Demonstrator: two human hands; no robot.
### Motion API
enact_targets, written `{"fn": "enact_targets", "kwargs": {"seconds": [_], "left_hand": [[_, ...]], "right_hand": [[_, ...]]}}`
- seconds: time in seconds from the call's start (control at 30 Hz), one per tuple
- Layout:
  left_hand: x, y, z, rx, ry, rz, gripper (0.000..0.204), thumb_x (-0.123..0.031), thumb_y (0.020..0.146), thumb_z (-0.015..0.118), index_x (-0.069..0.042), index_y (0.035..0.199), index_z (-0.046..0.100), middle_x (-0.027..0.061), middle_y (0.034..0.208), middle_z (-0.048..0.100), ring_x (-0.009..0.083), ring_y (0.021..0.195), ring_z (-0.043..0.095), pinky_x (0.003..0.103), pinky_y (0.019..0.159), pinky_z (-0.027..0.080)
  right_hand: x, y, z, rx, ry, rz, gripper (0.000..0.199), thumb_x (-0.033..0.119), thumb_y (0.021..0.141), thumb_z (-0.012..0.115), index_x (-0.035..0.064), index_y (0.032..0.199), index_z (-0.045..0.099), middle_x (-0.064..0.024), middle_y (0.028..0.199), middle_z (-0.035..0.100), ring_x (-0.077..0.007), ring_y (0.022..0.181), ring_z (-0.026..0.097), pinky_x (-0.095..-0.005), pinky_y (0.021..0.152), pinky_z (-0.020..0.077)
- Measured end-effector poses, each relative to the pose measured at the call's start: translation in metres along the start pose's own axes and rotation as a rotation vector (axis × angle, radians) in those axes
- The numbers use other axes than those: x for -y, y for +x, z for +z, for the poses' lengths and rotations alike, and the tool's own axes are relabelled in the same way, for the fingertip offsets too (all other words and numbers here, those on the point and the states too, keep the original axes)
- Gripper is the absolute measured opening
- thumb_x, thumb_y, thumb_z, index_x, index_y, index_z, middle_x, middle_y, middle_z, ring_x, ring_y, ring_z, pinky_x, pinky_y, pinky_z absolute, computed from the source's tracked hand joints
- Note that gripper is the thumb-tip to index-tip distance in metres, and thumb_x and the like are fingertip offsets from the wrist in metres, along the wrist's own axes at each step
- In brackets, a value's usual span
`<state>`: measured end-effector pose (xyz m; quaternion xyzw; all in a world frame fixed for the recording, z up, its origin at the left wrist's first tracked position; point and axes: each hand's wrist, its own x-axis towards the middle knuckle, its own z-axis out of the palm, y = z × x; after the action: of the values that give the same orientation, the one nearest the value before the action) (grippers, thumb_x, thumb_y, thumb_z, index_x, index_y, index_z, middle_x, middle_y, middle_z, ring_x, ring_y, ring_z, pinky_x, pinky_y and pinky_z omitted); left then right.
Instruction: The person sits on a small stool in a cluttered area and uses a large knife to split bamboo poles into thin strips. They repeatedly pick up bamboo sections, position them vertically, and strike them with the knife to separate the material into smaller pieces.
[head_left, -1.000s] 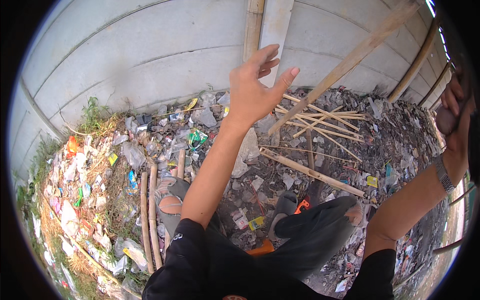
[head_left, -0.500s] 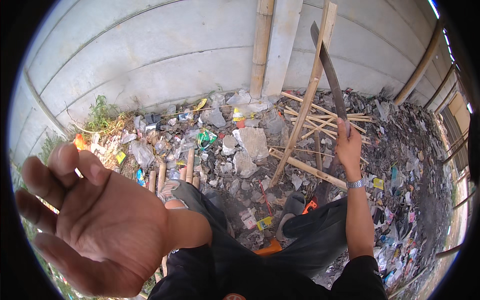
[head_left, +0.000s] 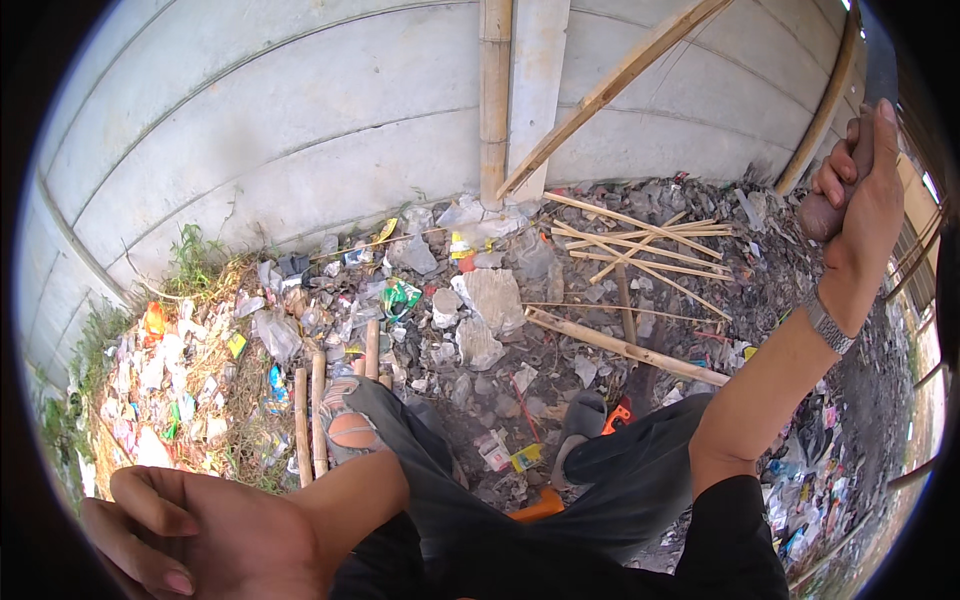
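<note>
My right hand (head_left: 862,200) is raised at the upper right, wrapped round the rounded wooden handle of a machete. The dark machete blade (head_left: 879,60) points up and is partly cut off by the picture's edge. At the lower left, my left hand (head_left: 235,530) is palm up and holds nothing, its fingers loosely bent and apart. A long split bamboo piece (head_left: 610,88) slants up to the right in front of the wall, touched by neither hand. On the ground beyond my feet lie several thin bamboo strips (head_left: 650,240), crossed over one another.
A thicker bamboo pole (head_left: 625,346) lies before my right foot. Short bamboo lengths (head_left: 302,425) are beside my left knee. An orange-handled tool (head_left: 540,506) lies between my legs. Litter and broken concrete (head_left: 495,300) cover the ground up to the grey panel wall (head_left: 300,110).
My right hand has swung up and right with the machete, away from the bamboo piece. That piece has tipped rightward and moved toward the wall. My left hand has dropped lower.
</note>
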<state>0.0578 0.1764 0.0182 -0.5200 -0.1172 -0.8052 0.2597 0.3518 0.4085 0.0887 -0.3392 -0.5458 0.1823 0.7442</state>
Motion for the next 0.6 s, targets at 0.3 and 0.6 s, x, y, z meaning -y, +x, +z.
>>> {"fn": "enact_targets", "kwargs": {"seconds": [0.3, 0.6], "left_hand": [[0.013, 0.006, -0.033, -0.213, -0.327, -0.089, 0.069, -0.052, 0.062, 0.087, -0.004, 0.097, 0.053, 0.0007, 0.077, 0.043, 0.0165, 0.074, 0.037, 0.033, 0.066, 0.026], [0.024, 0.006, -0.048, -0.287, -0.31, -0.117, 0.059, -0.048, 0.072, 0.081, -0.002, 0.098, 0.055, 0.0017, 0.076, 0.043, 0.017, 0.073, 0.036, 0.034, 0.065, 0.026]], "right_hand": [[-0.282, -0.19, 0.045, 0.379, -0.42, 0.27, 0.047, 0.039, 0.105, 0.058, -0.0018, 0.083, 0.059, -0.0153, 0.062, 0.056, -0.0269, 0.057, 0.056, -0.0408, 0.059, 0.0458], [-0.143, -0.069, -0.013, 0.0, 0.091, 0.444, 0.046, 0.047, 0.102, 0.063, 0.0104, 0.077, 0.052, 0.0019, 0.062, 0.045, -0.0079, 0.047, 0.043, -0.024, 0.042, 0.0359]]}}
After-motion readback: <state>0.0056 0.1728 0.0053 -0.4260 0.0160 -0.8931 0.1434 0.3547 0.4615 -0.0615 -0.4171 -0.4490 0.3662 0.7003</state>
